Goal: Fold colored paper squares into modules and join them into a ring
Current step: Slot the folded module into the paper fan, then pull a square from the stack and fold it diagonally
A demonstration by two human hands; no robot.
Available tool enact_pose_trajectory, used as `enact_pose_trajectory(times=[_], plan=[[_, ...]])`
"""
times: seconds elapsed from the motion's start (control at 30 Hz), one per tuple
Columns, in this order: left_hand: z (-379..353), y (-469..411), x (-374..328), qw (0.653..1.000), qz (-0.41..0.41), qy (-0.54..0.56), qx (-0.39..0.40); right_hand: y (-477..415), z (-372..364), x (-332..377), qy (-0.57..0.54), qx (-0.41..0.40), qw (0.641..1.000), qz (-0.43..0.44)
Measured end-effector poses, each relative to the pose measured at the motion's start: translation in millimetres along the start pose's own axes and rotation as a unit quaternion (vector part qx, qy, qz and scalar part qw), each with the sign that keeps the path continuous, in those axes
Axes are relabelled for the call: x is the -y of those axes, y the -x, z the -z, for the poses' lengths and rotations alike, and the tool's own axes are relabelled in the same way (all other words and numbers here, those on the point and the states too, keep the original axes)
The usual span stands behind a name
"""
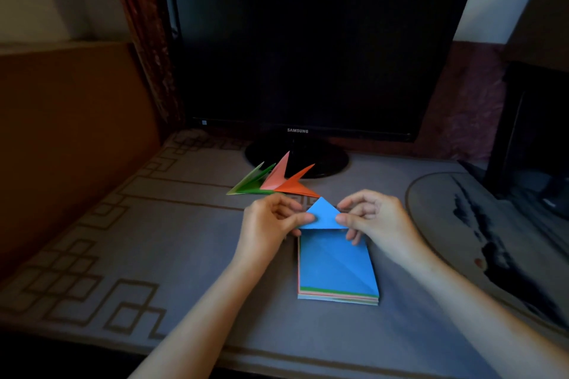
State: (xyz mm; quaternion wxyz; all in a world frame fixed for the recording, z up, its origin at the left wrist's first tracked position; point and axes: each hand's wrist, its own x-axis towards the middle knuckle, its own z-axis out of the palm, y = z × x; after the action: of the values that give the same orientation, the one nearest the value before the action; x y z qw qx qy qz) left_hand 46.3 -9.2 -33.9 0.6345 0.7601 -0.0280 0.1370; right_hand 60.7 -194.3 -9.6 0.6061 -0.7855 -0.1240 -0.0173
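A blue folded paper triangle (pixel 321 215) is held just above the table, point up. My left hand (pixel 271 224) pinches its left corner and my right hand (pixel 374 218) pinches its right corner. Directly below it lies a stack of colored paper squares (pixel 337 271) with a blue sheet on top that shows a diagonal crease. Behind the hands, several folded modules lie joined in a fan: green ones (pixel 252 183) on the left, a pink one (pixel 277 177) and an orange one (pixel 294 184) on the right.
A dark monitor (pixel 308 46) stands at the back, its round base (pixel 297 158) right behind the modules. A grey patterned cloth (pixel 154 240) covers the table. A round mat (pixel 480 231) lies at the right, a brown panel (pixel 70 132) at the left.
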Motion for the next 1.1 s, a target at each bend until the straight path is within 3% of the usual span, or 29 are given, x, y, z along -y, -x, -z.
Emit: enact_pose_trajectory(times=[0.2,0.4,0.53,0.67,0.77,0.93,1.1], plan=[[11,-8,11,0.998,-0.011,-0.025,-0.059,-34,21,11,0.019,-0.066,0.997,-0.029],[3,-4,16,0.985,-0.033,-0.167,0.032,-75,-3,-14,0.076,-0.078,0.989,-0.103],[4,-3,16,0.969,-0.027,-0.224,0.102,-95,-23,-29,0.158,-0.089,0.979,-0.095],[5,-3,16,0.948,-0.042,-0.281,0.145,-93,-33,-27,0.354,-0.118,0.925,-0.075],[5,-4,18,0.946,-0.053,-0.288,0.138,-89,-38,-27,0.426,-0.136,0.893,-0.044],[5,-3,17,0.948,-0.065,-0.283,0.132,-89,-32,-27,0.358,-0.129,0.923,-0.058],[6,-3,18,0.948,-0.063,-0.278,0.138,-75,-5,-14,0.271,-0.126,0.954,-0.005]])
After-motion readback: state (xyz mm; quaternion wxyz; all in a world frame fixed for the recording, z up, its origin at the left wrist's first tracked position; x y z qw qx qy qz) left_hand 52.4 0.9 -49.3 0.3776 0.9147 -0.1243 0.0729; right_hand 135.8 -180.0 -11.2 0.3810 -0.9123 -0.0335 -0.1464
